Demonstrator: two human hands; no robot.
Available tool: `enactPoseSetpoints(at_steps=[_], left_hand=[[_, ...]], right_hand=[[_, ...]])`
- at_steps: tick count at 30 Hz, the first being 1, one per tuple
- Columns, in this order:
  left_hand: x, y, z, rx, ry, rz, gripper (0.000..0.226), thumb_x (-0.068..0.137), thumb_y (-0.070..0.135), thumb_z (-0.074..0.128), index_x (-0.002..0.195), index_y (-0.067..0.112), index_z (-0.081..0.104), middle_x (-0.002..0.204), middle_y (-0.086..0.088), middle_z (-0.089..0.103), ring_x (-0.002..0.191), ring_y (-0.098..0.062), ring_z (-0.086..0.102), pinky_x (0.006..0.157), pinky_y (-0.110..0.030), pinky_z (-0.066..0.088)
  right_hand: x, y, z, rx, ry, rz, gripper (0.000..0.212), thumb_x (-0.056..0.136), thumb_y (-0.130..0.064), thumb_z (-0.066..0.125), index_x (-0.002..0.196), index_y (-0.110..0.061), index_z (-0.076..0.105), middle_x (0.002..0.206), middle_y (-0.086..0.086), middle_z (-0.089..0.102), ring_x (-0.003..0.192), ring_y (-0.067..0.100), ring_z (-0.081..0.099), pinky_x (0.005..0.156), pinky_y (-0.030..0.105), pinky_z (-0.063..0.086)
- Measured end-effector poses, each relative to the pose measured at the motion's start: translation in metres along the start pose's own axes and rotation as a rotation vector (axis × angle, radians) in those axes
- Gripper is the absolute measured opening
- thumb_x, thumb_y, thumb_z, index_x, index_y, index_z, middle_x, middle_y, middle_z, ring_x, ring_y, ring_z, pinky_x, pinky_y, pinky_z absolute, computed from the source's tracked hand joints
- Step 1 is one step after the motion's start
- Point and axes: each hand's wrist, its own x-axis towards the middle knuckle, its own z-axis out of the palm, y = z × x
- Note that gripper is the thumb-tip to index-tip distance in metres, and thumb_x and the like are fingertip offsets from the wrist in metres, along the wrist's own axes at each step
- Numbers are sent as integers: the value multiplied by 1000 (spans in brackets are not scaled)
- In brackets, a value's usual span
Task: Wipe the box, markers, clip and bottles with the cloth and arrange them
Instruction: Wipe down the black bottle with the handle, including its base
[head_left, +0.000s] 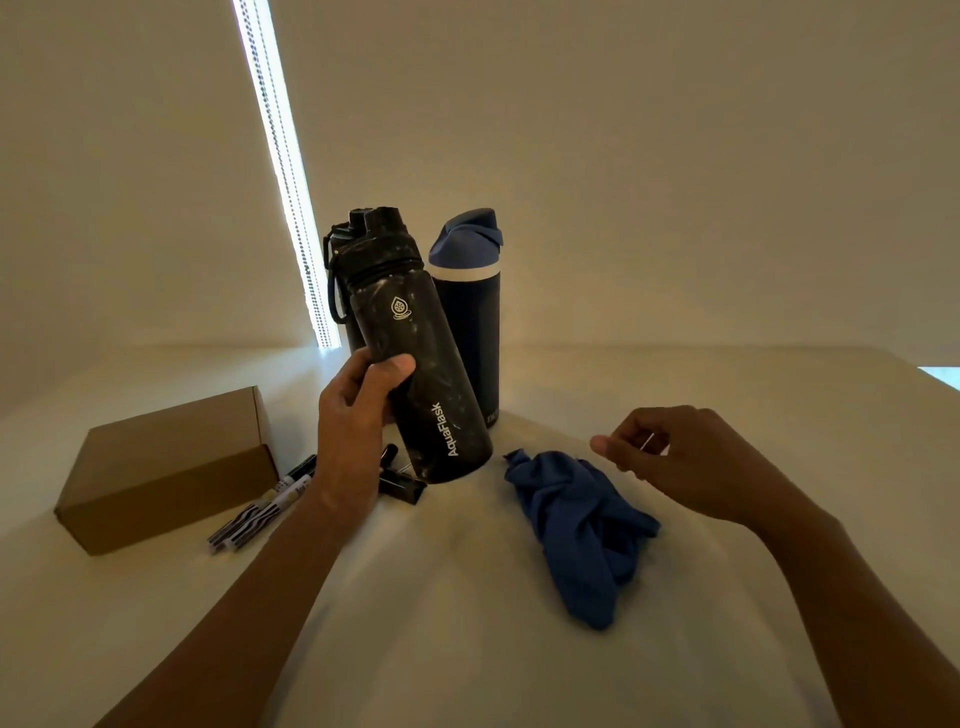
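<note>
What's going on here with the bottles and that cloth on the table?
A person's left hand grips the black marbled bottle, which is tilted. The right hand hovers over the crumpled blue cloth, fingers loosely curled and holding nothing. A navy bottle stands upright behind. The cardboard box, markers and binder clip lie to the left on the table. Wiping this bottle probably comes next.
</note>
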Motion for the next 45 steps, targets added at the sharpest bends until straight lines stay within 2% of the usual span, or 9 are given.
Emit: enactPoseSetpoints(at_steps=[12, 17, 22, 26, 31, 34, 38, 41, 45], left_hand=[[2, -1, -1, -1, 6, 2, 52, 74, 58, 68, 114, 26, 68, 104, 6, 76, 105, -19, 73, 91, -33, 57], [0, -1, -2, 0, -8, 6, 51, 75, 58, 68, 116, 26, 68, 108, 3, 75, 108, -20, 72, 93, -36, 57], [1, 0, -3, -12, 4, -3, 56, 75, 58, 68, 119, 24, 67, 109, 3, 75, 108, -19, 72, 94, -36, 56], [-1, 3, 1, -3, -26, 13, 44, 77, 55, 68, 112, 30, 70, 107, 3, 75, 106, -18, 73, 88, -31, 57], [-1, 2, 0, -15, -47, -3, 46, 77, 55, 69, 113, 28, 69, 111, -1, 75, 111, -23, 71, 94, -38, 57], [-1, 2, 1, -20, -39, -9, 50, 76, 56, 69, 116, 26, 68, 112, 0, 74, 112, -23, 71, 95, -38, 57], [-1, 2, -1, -24, -47, -25, 57, 75, 56, 70, 120, 21, 67, 114, -4, 74, 112, -24, 71, 98, -43, 57], [-1, 3, -1, -28, -48, -35, 49, 75, 55, 70, 115, 27, 70, 115, -5, 74, 113, -25, 71, 100, -47, 56], [-2, 2, -1, -39, -73, -59, 57, 75, 55, 70, 121, 22, 67, 119, -9, 73, 114, -28, 70, 102, -50, 56]], right_hand=[[4, -6, 32, -100, -128, 122, 29, 97, -45, 64, 92, -17, 72, 83, 0, 74, 76, 13, 68, 70, 36, 60], [3, -15, 4, 513, 194, 100, 18, 95, -45, 68, 91, -27, 68, 88, -10, 73, 76, 13, 73, 64, 32, 62], [-5, -16, -18, 415, 548, 85, 24, 91, -45, 74, 85, -23, 66, 78, -11, 73, 56, 6, 69, 54, 19, 50], [-12, -25, -27, 545, 722, 9, 23, 91, -44, 74, 88, -23, 66, 76, -9, 73, 62, 7, 71, 51, 16, 51], [-8, -29, -16, 642, 545, 18, 16, 99, -47, 62, 95, -32, 67, 82, -6, 72, 74, 14, 70, 65, 37, 59], [-6, -33, -17, 843, 477, -37, 21, 104, -42, 52, 107, -25, 65, 96, -1, 73, 89, 14, 72, 79, 36, 60], [-5, -32, -13, 793, 515, -27, 21, 105, -42, 53, 108, -24, 65, 102, -3, 71, 93, 15, 71, 86, 41, 60], [-2, -23, -17, 749, 583, 134, 26, 105, -52, 47, 108, -30, 61, 94, 6, 69, 87, 31, 66, 80, 51, 56], [3, -15, 2, 723, 267, 440, 43, 102, -56, 50, 102, -16, 67, 100, 12, 72, 90, 29, 69, 90, 54, 57]])
